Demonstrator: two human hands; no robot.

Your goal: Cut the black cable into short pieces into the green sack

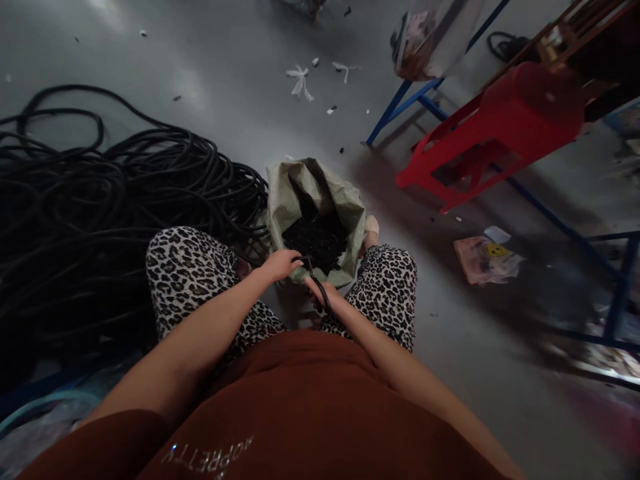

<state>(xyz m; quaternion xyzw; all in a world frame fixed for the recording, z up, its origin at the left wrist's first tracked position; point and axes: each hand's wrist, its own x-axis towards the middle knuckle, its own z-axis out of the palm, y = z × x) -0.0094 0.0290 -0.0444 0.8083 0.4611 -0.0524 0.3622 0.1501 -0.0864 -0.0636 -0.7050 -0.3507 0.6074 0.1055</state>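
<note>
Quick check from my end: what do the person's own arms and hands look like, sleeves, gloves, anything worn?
Both arms are bare from the upper arm down. The left hand and right hand wear no gloves; no rings or watch can be made out. The rust-brown top has short sleeves and pale lettering on its front.

Sack (293, 193) is looking like coarse woven plastic, matt green-grey. Cable pile (90, 200) at left is showing matt black rubbery sheathing. Stool (505, 127) at far right is reading as glossy red plastic. Floor (210, 73) is appearing smooth, faintly sheened.
</note>
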